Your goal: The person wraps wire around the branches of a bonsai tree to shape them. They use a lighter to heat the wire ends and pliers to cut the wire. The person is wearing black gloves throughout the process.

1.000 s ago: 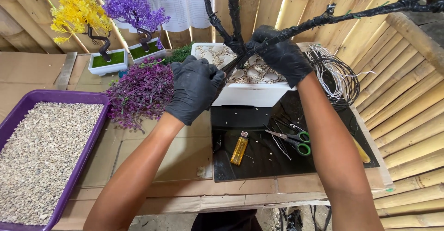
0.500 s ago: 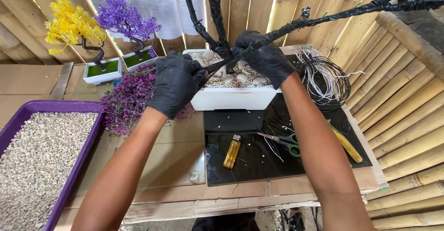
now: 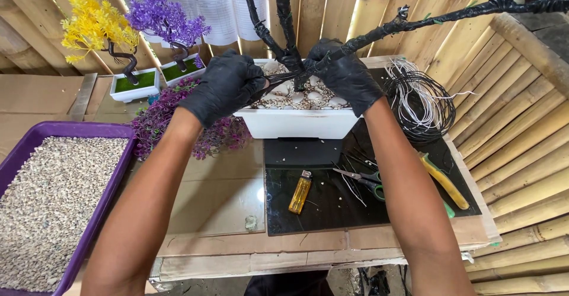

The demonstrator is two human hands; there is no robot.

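Seen from the head camera, both gloved hands work at the base of a black wrapped tree frame [image 3: 284, 29] that rises from a white rectangular pot [image 3: 299, 123] near the far edge of the desk [image 3: 219, 195]. The left hand [image 3: 224, 85], in a black glove, is closed around a thin dark strand just left of the trunk, over the pot's left end. The right hand [image 3: 345, 73], also gloved, is curled around the lower part of a long branch [image 3: 450, 14] that stretches toward the upper right. White pebbles [image 3: 308, 97] fill the pot between the two hands.

Just left of the pot lies a clump of purple foliage [image 3: 172, 124]; behind it stand two small finished trees, one yellow [image 3: 95, 26] and one purple [image 3: 163, 17]. A purple tray [image 3: 109, 198] of gravel occupies the desk's left edge. On the dark mat [image 3: 332, 213] below the pot lie a yellow lighter [image 3: 300, 191], scissors [image 3: 361, 178] and yellow-handled pliers [image 3: 444, 180]. A coil of wire [image 3: 418, 100] sits at the desk's right side, near the right hand.
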